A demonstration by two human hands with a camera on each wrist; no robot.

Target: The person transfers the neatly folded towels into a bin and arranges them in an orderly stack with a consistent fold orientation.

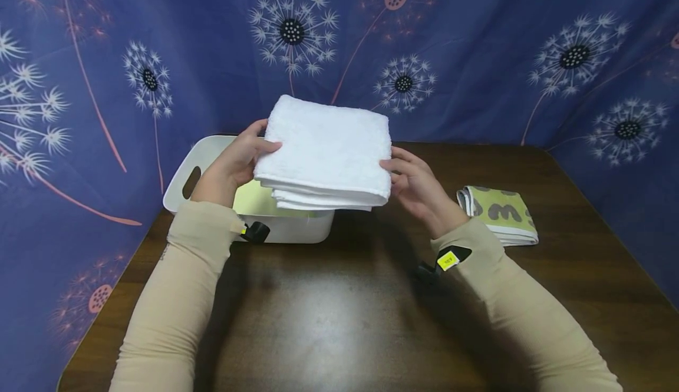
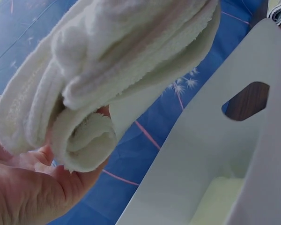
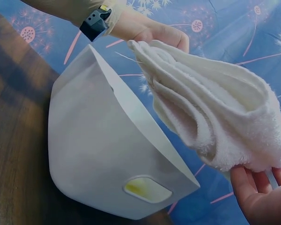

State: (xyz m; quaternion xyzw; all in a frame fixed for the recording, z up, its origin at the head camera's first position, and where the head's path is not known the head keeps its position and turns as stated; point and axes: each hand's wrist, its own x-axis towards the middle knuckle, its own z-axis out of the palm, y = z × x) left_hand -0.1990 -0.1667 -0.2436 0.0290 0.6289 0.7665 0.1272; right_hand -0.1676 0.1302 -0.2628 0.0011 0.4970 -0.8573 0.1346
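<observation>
A folded white towel is held up in the air between both hands, partly over the white bin. The left hand grips its left edge, thumb on top and fingers beneath. At the opposite edge, the right hand holds the towel with fingers on the side and underneath. Several folded layers show along the front of the towel, and in the left wrist view a fold curls round at its end. Behind and below stands the white bin with oval handle holes; something pale yellow lies inside, partly hidden by the towel.
A folded yellow-green cloth with grey shapes and a white edge lies on the brown wooden table, beyond the right forearm. A blue curtain with a dandelion pattern hangs behind the table and along its sides.
</observation>
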